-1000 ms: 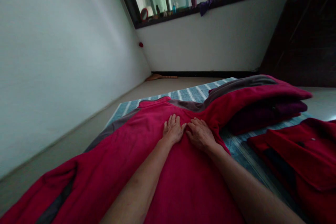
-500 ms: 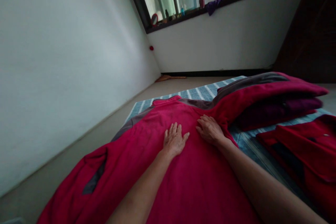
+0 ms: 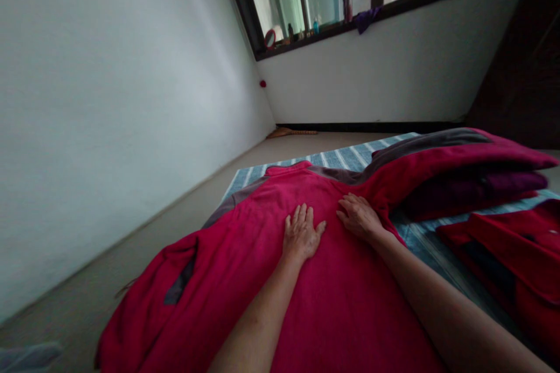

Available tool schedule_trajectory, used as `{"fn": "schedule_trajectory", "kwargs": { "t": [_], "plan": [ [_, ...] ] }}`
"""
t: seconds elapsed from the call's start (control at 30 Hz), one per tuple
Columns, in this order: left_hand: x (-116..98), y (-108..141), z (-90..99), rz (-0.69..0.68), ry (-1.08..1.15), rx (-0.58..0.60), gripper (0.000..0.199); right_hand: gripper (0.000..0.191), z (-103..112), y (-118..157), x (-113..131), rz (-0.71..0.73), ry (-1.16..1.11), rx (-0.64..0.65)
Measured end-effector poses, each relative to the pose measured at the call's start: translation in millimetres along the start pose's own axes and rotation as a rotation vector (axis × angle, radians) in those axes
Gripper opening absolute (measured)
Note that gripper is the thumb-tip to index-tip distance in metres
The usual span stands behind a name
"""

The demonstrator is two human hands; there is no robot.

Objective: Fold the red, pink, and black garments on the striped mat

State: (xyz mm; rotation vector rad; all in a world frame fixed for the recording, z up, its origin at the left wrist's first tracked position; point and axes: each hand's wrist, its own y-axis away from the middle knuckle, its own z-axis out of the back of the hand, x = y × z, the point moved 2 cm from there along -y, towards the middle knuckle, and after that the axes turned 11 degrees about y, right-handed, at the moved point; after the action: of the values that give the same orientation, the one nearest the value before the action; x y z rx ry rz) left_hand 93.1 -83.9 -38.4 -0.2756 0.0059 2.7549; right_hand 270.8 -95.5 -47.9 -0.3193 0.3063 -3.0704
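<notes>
A crimson jacket [image 3: 336, 297] with grey shoulder panels lies spread out in front of me, its collar at the far end. My left hand [image 3: 301, 234] rests flat on the middle of it, fingers stretched forward and thumb apart. To its right, my right hand [image 3: 359, 215] also presses on the cloth near the base of the right sleeve, fingers extended. The right sleeve [image 3: 441, 154] drapes over a stack of folded clothes [image 3: 472, 189] that shows dark purple. The left sleeve [image 3: 153, 291] hangs toward the near left.
A blue-and-white striped sheet [image 3: 345, 157] lies under the jacket. Folded red clothing [image 3: 520, 245] sits at the right. White walls [image 3: 109, 99] stand left and ahead; a windowsill holds a bottle [image 3: 347, 3] and a purple cloth [image 3: 366, 20]. A broom [image 3: 289, 132] lies on the floor.
The view has shifted slightly, so everything appears a little further right. Both hands keep nearly the same places on the jacket.
</notes>
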Motion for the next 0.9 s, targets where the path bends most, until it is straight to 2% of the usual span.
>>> {"fn": "schedule_trajectory", "kwargs": {
  "t": [0.2,0.3,0.4,0.53,0.67,0.83,0.9],
  "plan": [
    [2,-1,-1.4,-0.001,0.011,-0.003,0.064,0.030,6,-2,5,0.001,0.026,0.003],
    [1,-1,1.1,0.019,0.019,0.020,0.066,0.027,17,1,7,-0.002,0.034,-0.006],
    [0,0,2.5,0.016,0.033,0.022,0.069,0.028,33,15,4,-0.021,0.042,-0.032],
    [1,0,1.0,-0.013,0.032,-0.026,0.066,0.025,55,55,-13,-0.085,0.066,-0.042],
    [2,-2,-1.8,-0.018,0.035,-0.048,0.065,0.026,69,107,-37,-0.236,0.015,-0.033],
    [3,-4,-3.3,-0.017,0.037,-0.036,0.067,0.034,59,163,-52,-0.387,-0.192,0.163],
    [4,-5,-3.8,-0.016,0.033,-0.036,0.067,0.038,53,176,-53,-0.415,-0.243,0.182]
  ]
}}
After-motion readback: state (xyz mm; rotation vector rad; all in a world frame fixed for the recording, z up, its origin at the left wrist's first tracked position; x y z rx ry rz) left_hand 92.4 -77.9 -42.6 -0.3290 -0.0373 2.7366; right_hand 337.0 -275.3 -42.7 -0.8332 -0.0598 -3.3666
